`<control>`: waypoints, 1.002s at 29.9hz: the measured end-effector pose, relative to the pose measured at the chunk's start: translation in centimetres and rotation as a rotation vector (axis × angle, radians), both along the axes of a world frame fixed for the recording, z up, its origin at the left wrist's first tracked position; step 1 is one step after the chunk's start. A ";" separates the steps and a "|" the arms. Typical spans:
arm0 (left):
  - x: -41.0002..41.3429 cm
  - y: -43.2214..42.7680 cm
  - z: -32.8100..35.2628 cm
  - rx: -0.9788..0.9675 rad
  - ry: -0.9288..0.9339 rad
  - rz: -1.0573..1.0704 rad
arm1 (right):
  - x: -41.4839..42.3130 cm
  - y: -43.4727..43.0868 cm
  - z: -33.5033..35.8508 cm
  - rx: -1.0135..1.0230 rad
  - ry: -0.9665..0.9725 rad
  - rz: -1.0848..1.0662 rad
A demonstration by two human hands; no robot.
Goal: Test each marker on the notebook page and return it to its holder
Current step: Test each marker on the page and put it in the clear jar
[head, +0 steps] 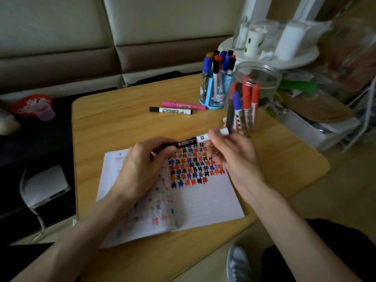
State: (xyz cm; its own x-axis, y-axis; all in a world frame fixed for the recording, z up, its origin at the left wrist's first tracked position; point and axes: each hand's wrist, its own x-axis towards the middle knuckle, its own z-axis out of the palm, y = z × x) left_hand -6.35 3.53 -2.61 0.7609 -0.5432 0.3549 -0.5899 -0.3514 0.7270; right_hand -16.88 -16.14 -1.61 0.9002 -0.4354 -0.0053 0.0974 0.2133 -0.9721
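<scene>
Wood table (114, 123) w/ notebook (203, 202), marker jar (256, 74); sofa (61, 47) behind, clutter (325, 102) rt.

notebook (203, 200) on table (122, 119), front-ctr. 2 loose markers (171, 110) behind it; pen holder (213, 92) to their R, jar (262, 78) R of holder.

You've got sofa (61, 27) behind far edge of tabletop (122, 110), white tray (295, 60) w/ cups (253, 40) off far-right corner, purple cup (45, 111) past left edge.

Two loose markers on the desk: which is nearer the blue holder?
The pink marker: its end sits at the base of the blue plastic holder. The black-capped white marker beside it stops short.
</scene>
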 end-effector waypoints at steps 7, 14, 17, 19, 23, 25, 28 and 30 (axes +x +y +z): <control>-3.0 -2.0 -0.1 0.037 -0.057 -0.180 | -2.3 1.2 -1.3 -0.126 0.003 0.009; -3.6 -2.7 0.7 0.033 0.053 -0.325 | -3.8 0.0 -1.1 -0.212 -0.041 0.049; -3.2 -2.4 0.5 0.077 0.114 -0.331 | -3.9 0.0 -1.1 -0.218 -0.039 0.069; -2.2 -1.3 0.2 0.103 0.137 -0.268 | -4.2 -1.4 -0.6 -0.125 -0.025 -0.031; -1.5 0.1 0.0 0.094 0.180 -0.189 | -5.0 -4.3 0.0 -0.186 0.001 -0.107; -2.4 -0.6 -0.1 0.102 0.149 -0.200 | -4.9 -3.0 -1.4 -0.240 0.074 -0.063; -3.1 -1.3 -0.7 0.119 0.065 -0.192 | -4.6 -1.4 -2.8 -0.308 0.090 -0.058; -3.0 -1.3 -0.8 0.113 0.039 -0.170 | -4.4 -1.4 -2.9 -0.320 0.106 -0.078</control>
